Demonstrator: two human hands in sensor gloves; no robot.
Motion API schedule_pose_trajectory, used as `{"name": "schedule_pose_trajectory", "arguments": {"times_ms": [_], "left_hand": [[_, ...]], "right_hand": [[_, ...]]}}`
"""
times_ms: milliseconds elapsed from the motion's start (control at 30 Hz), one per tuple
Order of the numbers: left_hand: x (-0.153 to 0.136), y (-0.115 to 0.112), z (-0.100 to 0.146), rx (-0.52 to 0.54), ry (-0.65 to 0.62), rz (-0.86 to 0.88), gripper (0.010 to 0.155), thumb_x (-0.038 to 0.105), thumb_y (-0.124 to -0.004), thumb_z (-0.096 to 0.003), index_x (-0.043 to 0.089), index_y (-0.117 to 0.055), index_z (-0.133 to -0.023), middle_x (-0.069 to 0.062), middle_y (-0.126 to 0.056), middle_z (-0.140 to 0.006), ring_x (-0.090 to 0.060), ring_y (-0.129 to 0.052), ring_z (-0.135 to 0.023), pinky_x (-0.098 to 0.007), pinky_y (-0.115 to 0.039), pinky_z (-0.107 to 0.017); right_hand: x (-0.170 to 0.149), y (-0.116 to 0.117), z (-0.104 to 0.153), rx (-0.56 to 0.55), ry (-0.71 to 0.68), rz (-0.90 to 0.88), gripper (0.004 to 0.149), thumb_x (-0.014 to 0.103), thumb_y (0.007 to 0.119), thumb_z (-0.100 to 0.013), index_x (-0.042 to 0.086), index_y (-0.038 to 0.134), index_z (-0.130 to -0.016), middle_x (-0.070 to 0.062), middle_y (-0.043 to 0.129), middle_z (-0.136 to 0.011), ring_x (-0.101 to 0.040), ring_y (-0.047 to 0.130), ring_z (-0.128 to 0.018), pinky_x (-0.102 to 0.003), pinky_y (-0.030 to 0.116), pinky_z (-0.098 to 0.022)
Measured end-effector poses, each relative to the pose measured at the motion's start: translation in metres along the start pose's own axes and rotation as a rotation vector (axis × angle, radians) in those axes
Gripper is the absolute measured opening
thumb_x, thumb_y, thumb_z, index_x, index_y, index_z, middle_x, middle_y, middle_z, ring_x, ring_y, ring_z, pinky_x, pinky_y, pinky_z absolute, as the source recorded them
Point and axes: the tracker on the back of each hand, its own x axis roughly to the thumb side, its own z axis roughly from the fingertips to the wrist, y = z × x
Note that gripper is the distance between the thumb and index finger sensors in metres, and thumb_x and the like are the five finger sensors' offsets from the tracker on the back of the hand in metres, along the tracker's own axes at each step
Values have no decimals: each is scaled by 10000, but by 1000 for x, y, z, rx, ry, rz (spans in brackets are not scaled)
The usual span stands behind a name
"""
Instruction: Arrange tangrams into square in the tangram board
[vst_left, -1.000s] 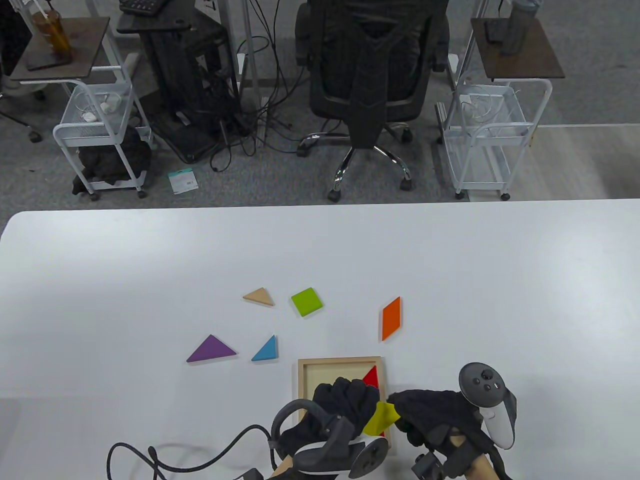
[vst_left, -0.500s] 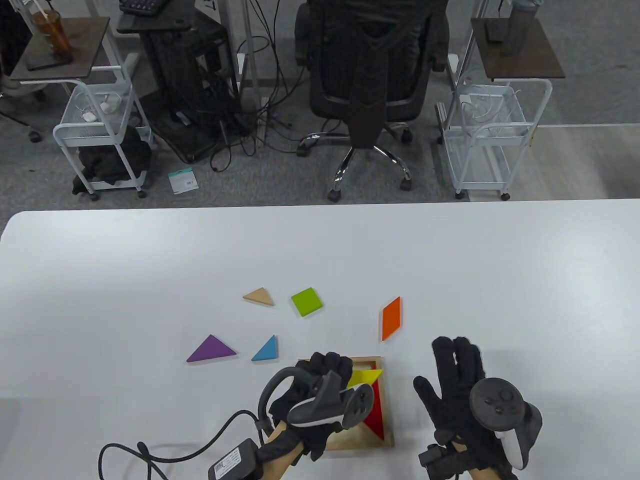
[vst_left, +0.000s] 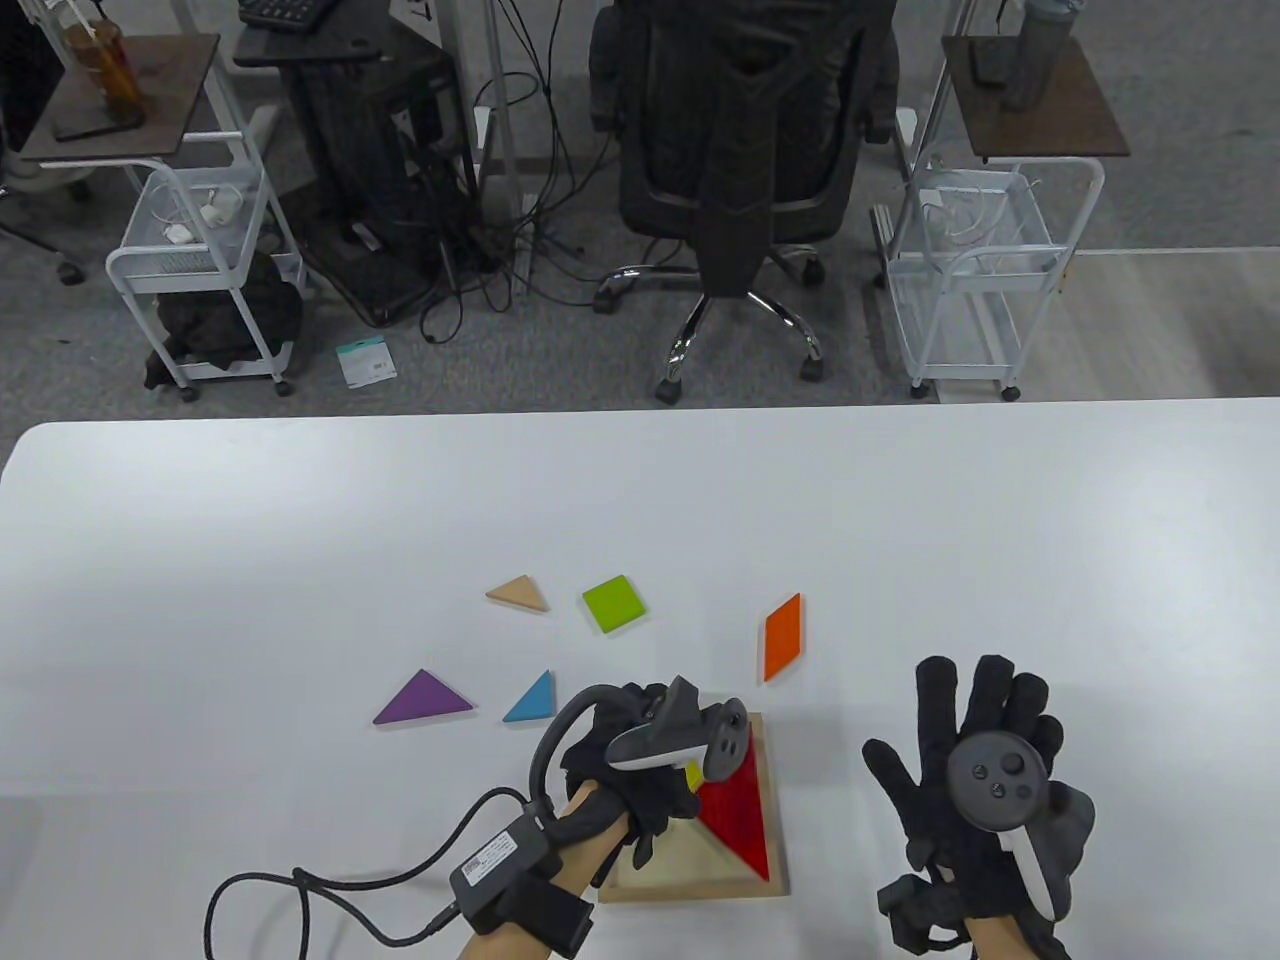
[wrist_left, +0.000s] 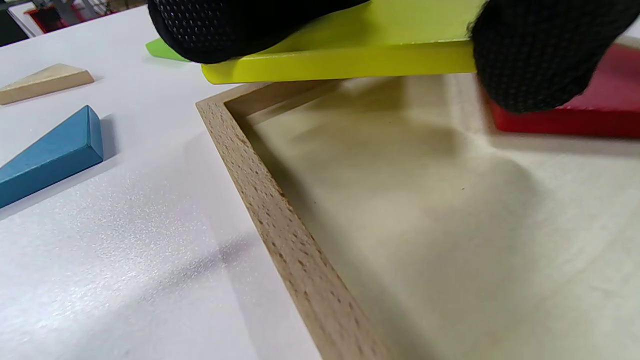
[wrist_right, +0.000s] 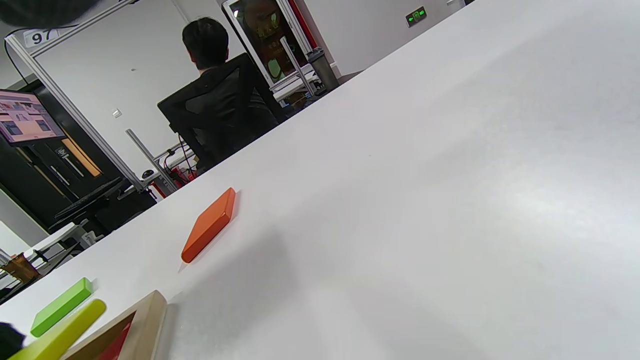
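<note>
The wooden tangram board (vst_left: 680, 865) lies near the table's front edge, with a red triangle (vst_left: 745, 812) lying in its right half. My left hand (vst_left: 655, 770) hovers over the board's far left part and pinches a yellow triangle (vst_left: 692, 776), mostly hidden under the glove and tracker. In the left wrist view the yellow triangle (wrist_left: 350, 55) is tilted above the board's rim (wrist_left: 280, 220), a fingertip (wrist_left: 540, 65) on its edge beside the red triangle (wrist_left: 575, 120). My right hand (vst_left: 985, 760) is spread flat to the right of the board, holding nothing.
Loose pieces lie beyond the board: a wood-coloured triangle (vst_left: 518, 594), a green square (vst_left: 613, 603), an orange parallelogram (vst_left: 783, 637), a purple triangle (vst_left: 422, 698) and a blue triangle (vst_left: 530, 698). The left glove's cable (vst_left: 330, 885) trails on the table at the front left.
Both hands held the yellow triangle at the board's near right. The right hand let go and drew off to the right, spreading open. The left hand carried the triangle toward the board's far left.
</note>
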Motion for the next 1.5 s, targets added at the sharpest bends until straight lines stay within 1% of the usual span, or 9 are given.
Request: {"name": "schedule_pose_trajectory", "arguments": {"times_ms": [400,833,933,1033,1133,1200,1333,1433,1500], "left_hand": [[1,5,-8,-54,-5,-4,974,618,-823,-417,65,-406,-1103,-208,-508,-1086,-447,-674,-912,-516,-693,-723],[-1,5,-8,-45,-15,10,974,639,-811,-394,106,-400,-1099,-193,-488,-1081,-427,-668,-897,-491,-690,-717],[-4,4,-5,-27,-18,33,981,663,-780,-400,116,-377,-1108,-204,-451,-1099,-435,-645,-920,-497,-681,-719],[-16,4,11,113,3,84,951,665,-724,-427,137,-341,-1121,-211,-366,-1155,-450,-586,-1013,-536,-664,-732],[-39,-3,39,250,61,125,913,658,-658,-463,163,-281,-1131,-209,-259,-1188,-491,-432,-1090,-653,-551,-765],[-55,-12,58,321,113,127,902,665,-614,-481,165,-250,-1138,-226,-199,-1191,-509,-350,-1102,-703,-470,-768],[-86,-42,95,377,245,127,896,669,-564,-500,161,-200,-1142,-242,-111,-1182,-528,-230,-1097,-744,-325,-746],[-101,-66,113,378,315,157,894,672,-542,-507,164,-174,-1144,-251,-66,-1174,-536,-180,-1090,-754,-270,-733],[-107,-77,117,384,324,182,891,670,-540,-509,167,-168,-1143,-255,-53,-1169,-539,-167,-1085,-752,-250,-728]], "right_hand": [[1,1,0,8,-4,0,864,676,608,-324,562,76,-995,248,-277,-985,-18,-378,-894,-365,-226,-738],[1,2,0,17,-8,-3,866,677,608,-325,559,73,-995,245,-276,-987,-22,-375,-897,-364,-224,-739],[1,2,0,19,-10,-2,866,677,608,-324,559,72,-994,245,-275,-987,-20,-374,-897,-364,-222,-740],[1,2,1,20,-15,0,866,677,609,-323,562,70,-991,247,-276,-985,-19,-375,-896,-364,-221,-741],[1,3,1,23,-18,6,865,677,609,-325,564,68,-989,246,-276,-985,-20,-375,-896,-367,-219,-742],[2,4,0,28,-17,11,865,678,609,-325,566,66,-988,245,-276,-985,-22,-374,-896,-370,-215,-744],[1,7,0,41,-11,27,867,679,610,-323,567,62,-986,245,-277,-984,-23,-374,-896,-372,-212,-746],[1,11,-1,52,-5,43,865,679,609,-324,568,61,-984,246,-277,-984,-23,-374,-896,-373,-209,-748],[2,13,-2,61,-17,29,861,674,614,-325,570,70,-983,247,-270,-988,-20,-368,-902,-374,-205,-754]]}}
